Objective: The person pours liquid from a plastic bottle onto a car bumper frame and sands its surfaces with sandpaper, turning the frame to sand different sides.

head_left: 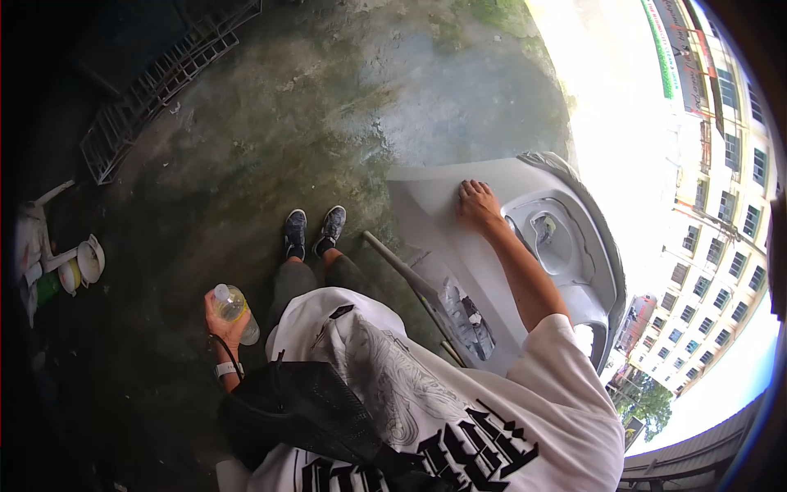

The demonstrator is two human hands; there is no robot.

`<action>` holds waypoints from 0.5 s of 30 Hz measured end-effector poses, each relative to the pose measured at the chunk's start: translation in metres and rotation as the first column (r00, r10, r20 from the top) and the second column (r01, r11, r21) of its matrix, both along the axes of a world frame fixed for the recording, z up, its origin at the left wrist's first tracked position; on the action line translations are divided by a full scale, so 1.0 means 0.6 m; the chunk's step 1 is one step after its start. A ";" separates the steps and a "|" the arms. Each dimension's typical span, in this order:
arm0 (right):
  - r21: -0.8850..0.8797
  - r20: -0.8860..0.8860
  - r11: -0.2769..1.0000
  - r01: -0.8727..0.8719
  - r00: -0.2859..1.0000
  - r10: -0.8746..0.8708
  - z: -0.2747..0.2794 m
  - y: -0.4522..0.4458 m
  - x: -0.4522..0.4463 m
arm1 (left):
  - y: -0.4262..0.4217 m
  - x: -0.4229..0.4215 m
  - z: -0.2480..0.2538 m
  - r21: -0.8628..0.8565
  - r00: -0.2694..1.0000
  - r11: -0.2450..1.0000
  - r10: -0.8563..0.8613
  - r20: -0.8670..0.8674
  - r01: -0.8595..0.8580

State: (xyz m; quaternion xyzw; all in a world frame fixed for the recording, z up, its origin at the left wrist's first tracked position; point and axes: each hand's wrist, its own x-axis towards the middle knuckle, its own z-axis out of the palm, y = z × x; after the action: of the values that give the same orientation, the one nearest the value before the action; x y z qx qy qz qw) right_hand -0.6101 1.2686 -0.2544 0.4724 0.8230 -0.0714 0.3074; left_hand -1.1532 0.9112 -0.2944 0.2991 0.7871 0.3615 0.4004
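Well apart from the bumper (428,197), a ladder-like metal frame (146,108).

a car bumper (426,205) stands to the right of a person's shoes (307,232), which rest on the open floor (270,107), while a pole (398,264) juts past the bumper's left edge. the right hand (478,205) lies on the bumper, near its far edge; a bottle (234,305) sits in the left hand (227,324). a rack (152,94) occupies the floor's far left, bowls (88,261) its left side. a building (730,213) rises beyond the bumper, at right.
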 end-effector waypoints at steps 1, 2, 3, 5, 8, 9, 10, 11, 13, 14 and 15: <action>0.006 0.039 0.999 -0.038 0.999 0.037 0.042 -0.019 -0.004 | 0.001 -0.003 -0.015 0.031 0.999 0.999 -0.036 -0.025 0.037; 0.011 0.083 0.997 -0.078 0.994 0.077 0.086 -0.046 -0.011 | 0.005 -0.006 -0.026 0.041 0.999 0.999 -0.033 -0.021 0.033; 0.011 0.085 0.997 -0.077 0.994 0.076 0.122 -0.076 -0.014 | 0.008 -0.005 -0.037 0.026 0.999 0.999 -0.029 -0.018 0.029; 0.009 0.096 0.997 -0.075 0.993 0.074 0.171 -0.136 -0.007 | 0.012 -0.006 -0.051 0.009 1.000 1.000 -0.025 -0.004 0.025; 0.074 0.074 0.980 -0.183 0.981 0.178 0.197 -0.158 0.007 | 0.022 -0.011 -0.067 -0.082 1.000 0.997 0.010 0.002 -0.010; 0.063 0.085 0.988 -0.140 0.987 0.134 0.185 -0.147 0.001 | 0.024 -0.014 -0.072 -0.040 1.000 0.999 -0.005 0.001 0.005; 0.048 0.095 0.995 -0.092 0.992 0.087 0.171 -0.134 -0.007 | 0.023 -0.015 -0.074 -0.002 1.000 1.000 -0.023 -0.002 0.023; 0.003 0.174 0.999 -0.039 0.984 0.038 0.147 -0.100 -0.022 | 0.024 -0.014 -0.070 -0.013 1.000 1.000 -0.027 -0.001 0.027; 0.005 0.254 0.999 0.040 0.966 -0.040 0.084 -0.028 -0.029 | 0.036 -0.015 -0.053 0.098 0.996 0.994 -0.062 0.063 0.056; 0.000 0.256 0.995 0.096 0.962 -0.093 0.057 0.008 -0.028 | 0.041 -0.014 -0.040 0.100 0.996 0.993 -0.063 0.061 0.057; -0.004 0.261 0.988 0.156 0.954 -0.150 0.039 0.026 -0.025 | 0.044 -0.014 -0.023 0.068 0.997 0.995 -0.068 0.025 0.066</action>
State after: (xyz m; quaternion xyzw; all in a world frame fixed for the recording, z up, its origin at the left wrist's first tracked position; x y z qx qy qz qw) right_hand -0.6249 1.2841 -0.2309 0.5361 0.7357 -0.0424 0.4118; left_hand -1.1618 0.9376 -0.3081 0.3337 0.7584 0.3781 0.4128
